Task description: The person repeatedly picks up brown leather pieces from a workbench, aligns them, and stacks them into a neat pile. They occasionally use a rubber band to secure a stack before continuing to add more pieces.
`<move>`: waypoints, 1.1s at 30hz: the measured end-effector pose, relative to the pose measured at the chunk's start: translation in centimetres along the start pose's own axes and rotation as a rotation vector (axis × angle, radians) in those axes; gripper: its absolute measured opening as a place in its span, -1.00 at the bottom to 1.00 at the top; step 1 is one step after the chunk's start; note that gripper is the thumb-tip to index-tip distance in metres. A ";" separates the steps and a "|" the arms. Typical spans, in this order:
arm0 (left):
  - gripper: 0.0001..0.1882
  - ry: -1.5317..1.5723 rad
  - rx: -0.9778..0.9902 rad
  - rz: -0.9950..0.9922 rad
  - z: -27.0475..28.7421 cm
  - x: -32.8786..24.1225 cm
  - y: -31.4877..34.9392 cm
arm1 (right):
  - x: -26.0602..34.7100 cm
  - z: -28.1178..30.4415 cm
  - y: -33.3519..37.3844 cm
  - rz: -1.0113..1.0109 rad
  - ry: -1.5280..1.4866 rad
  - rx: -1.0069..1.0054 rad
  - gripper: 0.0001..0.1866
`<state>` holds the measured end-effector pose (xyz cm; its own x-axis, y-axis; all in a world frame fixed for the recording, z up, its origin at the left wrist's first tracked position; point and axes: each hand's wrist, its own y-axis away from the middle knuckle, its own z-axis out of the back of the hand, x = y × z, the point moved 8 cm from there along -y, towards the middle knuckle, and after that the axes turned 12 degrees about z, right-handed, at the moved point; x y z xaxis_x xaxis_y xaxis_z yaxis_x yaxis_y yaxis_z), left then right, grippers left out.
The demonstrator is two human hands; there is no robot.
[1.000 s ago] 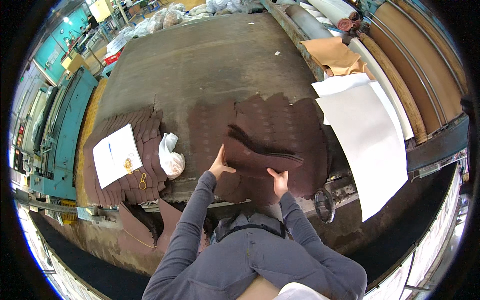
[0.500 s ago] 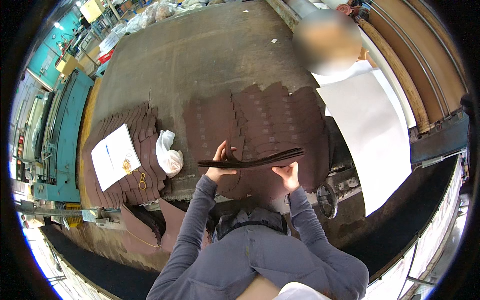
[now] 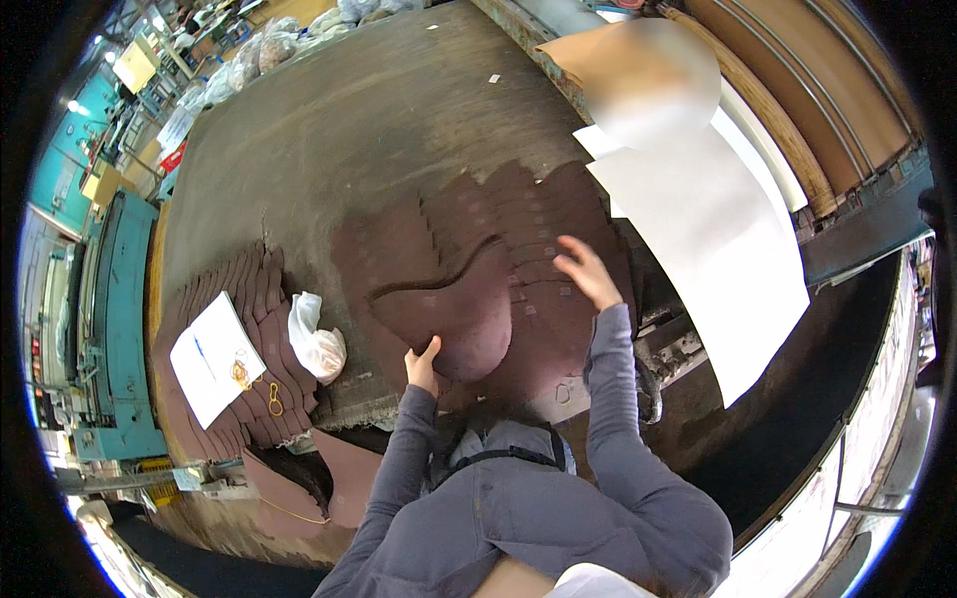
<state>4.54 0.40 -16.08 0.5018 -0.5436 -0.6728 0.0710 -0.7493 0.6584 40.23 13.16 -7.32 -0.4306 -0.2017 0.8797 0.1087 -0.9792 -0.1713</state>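
Observation:
My left hand [image 3: 424, 366] grips the near left edge of a stack of brown cut pieces [image 3: 464, 321], thumb on top, fingers hidden below. The stack lies flat, its curved far edge showing many dark layers. Off to its right, my right hand [image 3: 588, 274] is apart from the stack with fingers spread, holding nothing. It hovers over or just touches overlapping rows of the same brown pieces [image 3: 543, 239], which carry small pale labels; I cannot tell whether it makes contact.
On the left, more overlapping brown pieces [image 3: 189, 349] bear a white paper pad [image 3: 214, 359] with a pen, yellow loops [image 3: 275, 401] and a white plastic bag [image 3: 317, 344]. White sheets [image 3: 713, 254] drape over the table's right side. A teal machine [image 3: 120, 319] stands far left.
The stack, held edge-on between both hands before, now lies flat on the brown pieces. My right hand has let go and moved up and away; my left hand keeps its grip.

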 end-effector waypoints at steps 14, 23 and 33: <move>-0.51 0.303 -0.047 0.359 5.6 4.9 -2.1 | -10.8 5.3 5.1 -0.869 0.496 -0.267 -0.17; -0.43 0.281 0.012 0.336 4.9 4.5 -1.9 | -11.8 5.5 4.7 -0.727 0.407 -0.364 -0.08; -0.47 0.298 -0.021 0.312 5.6 4.3 -1.7 | -9.9 -2.7 1.8 -0.528 -0.462 -0.096 -0.31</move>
<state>1.74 -2.81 -22.03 0.7291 -0.6073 -0.3155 -0.1076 -0.5570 0.8235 42.22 13.32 -17.53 0.0226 0.3098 0.9505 -0.0983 -0.9455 0.3105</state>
